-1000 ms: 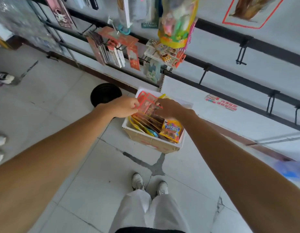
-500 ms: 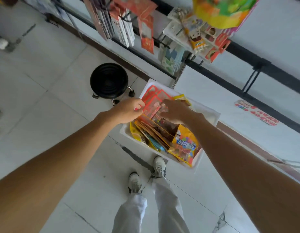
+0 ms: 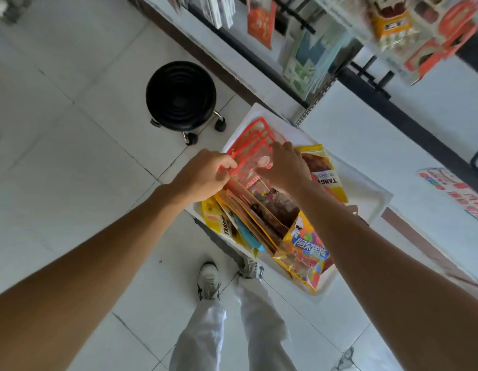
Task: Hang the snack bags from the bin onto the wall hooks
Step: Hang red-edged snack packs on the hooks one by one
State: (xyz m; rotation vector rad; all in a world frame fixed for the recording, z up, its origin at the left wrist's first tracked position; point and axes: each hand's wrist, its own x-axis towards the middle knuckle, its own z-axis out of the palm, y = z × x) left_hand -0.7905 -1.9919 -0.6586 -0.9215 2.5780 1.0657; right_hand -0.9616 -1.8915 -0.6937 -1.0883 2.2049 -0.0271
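Note:
A white bin (image 3: 377,202) on the floor holds several upright snack bags. Red-edged clear bags (image 3: 255,137) stand at its far end, yellow bags (image 3: 304,253) at the near end. My left hand (image 3: 203,172) grips the left edge of the red-edged bags. My right hand (image 3: 284,167) pinches their top right part, fingers curled over them. Black wall hooks (image 3: 368,69) stick out from the rail above the bin, some with packets hanging on them.
A black round stool (image 3: 181,96) on castors stands left of the bin. My feet in white shoes (image 3: 209,281) are just in front of the bin. Hanging packets (image 3: 260,21) fill the wall display at the top. White floor tiles (image 3: 72,170) spread to the left.
The camera has tilted further down and closer to the bin. Both hands stay on the red-edged bags, which stand slightly higher out of the bin.

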